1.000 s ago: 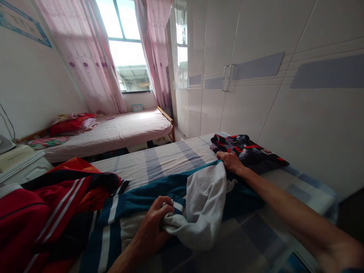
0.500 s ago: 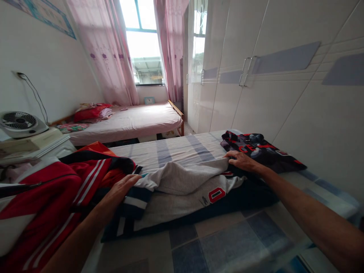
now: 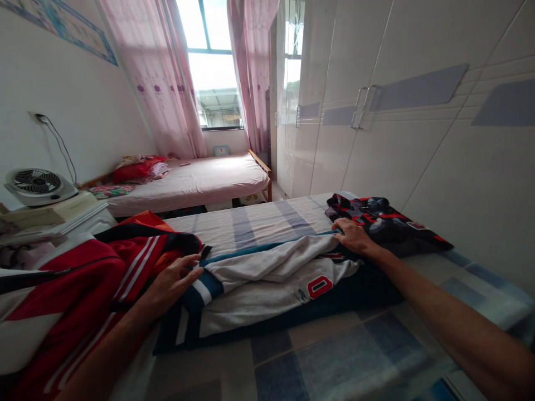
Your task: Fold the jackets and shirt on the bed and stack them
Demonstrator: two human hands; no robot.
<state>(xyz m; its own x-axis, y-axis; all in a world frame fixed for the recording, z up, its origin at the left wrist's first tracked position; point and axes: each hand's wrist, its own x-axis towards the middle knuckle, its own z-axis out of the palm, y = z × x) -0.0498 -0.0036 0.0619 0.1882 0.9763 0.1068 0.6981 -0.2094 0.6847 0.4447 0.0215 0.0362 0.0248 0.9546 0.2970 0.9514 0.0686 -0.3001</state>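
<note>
Since the earlier frames, the left hand (image 3: pixel 174 278) has gone from the bunched grey cloth at lower centre out to the left end of the shirt (image 3: pixel 259 305), and the grey sleeve (image 3: pixel 267 262) now lies stretched across the body, with the red digit (image 3: pixel 320 287) in view. In the last half second that hand's fingers have bent a little, and a teal edge now shows along the shirt's top.

The shirt lies across the centre of the frame on the near bed (image 3: pixel 292 367), between the two hands. Its long axis runs from left to right, rising slightly rightward. The left hand is nearer the striped cuff (image 3: pixel 203 292), thumb and fingers parted and loosely bent; it seems to hold nothing, though contact cannot be told. The right hand (image 3: pixel 353 238), nearer the other end, has its fingers curled at the shirt's upper edge; whether they pinch or press cannot be told.

The red jacket (image 3: pixel 92 278) lies at lower left, the dark shirt (image 3: pixel 405 234) just beyond the right hand.
</note>
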